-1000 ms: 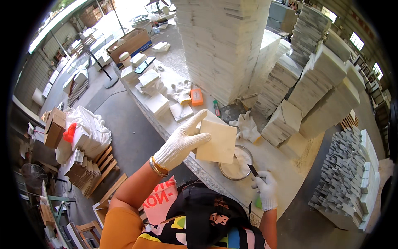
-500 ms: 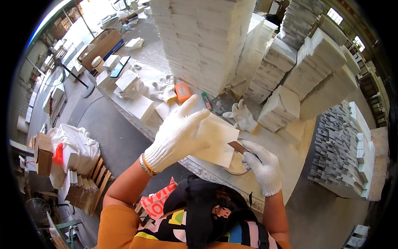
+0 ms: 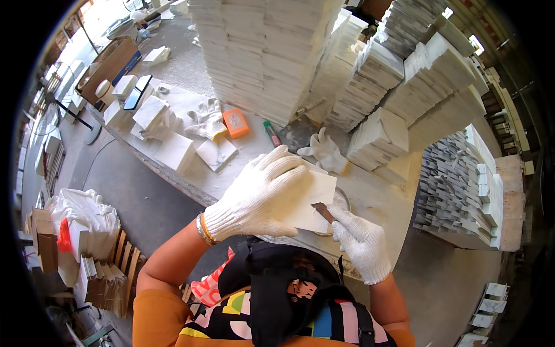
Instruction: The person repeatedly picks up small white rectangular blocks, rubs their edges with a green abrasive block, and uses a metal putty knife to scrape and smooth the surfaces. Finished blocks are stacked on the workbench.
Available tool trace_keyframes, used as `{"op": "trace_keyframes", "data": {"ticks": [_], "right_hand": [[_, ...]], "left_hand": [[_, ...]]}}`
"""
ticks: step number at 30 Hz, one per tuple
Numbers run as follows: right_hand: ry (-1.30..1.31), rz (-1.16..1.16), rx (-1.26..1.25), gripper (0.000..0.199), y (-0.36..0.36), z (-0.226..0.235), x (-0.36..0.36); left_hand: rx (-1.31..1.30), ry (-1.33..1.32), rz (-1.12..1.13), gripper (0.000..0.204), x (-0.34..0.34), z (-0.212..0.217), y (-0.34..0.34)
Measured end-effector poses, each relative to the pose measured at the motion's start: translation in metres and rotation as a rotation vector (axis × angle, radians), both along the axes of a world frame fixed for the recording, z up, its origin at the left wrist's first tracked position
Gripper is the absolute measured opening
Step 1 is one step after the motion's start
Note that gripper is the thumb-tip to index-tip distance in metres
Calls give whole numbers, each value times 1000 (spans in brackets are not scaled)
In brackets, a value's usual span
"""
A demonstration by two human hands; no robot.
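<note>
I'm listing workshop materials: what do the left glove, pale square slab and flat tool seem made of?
Left glove: likely matte cotton yarn; knit texture shows. Pale square slab: possibly stone or ceramic, smooth, with crisp edges. Flat tool: probably metal, dull brownish, thin like a blade.

Pale tile (image 3: 319, 192) — left side hidden

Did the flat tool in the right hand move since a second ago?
Yes, leftward. It was by the round dish's right rim; now the flat tool's tip is left of that rim, at the pale tile.
</note>
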State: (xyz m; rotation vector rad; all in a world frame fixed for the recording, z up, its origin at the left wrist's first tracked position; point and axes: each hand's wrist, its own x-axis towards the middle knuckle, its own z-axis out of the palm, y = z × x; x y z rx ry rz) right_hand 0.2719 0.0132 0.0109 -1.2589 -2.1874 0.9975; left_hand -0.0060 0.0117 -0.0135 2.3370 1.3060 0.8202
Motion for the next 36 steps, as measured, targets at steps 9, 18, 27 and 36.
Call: {"op": "trace_keyframes", "data": {"ticks": [9,18,27,36], "right_hand": [[-32,3,78,36,-13,-6,4],[1,-22,62,39,-8,-3,-1],[25,-78,-46,41,-21,-5,-1],[102,-48,32,43,-23,-21,-13]], "left_hand": [[50,-79,3,97,-1,-10,1],[31,-105,2,93,2,-7,3],[5,-134,13,91,5,-7,2],[10,-163,19,86,10,-1,3]]}}
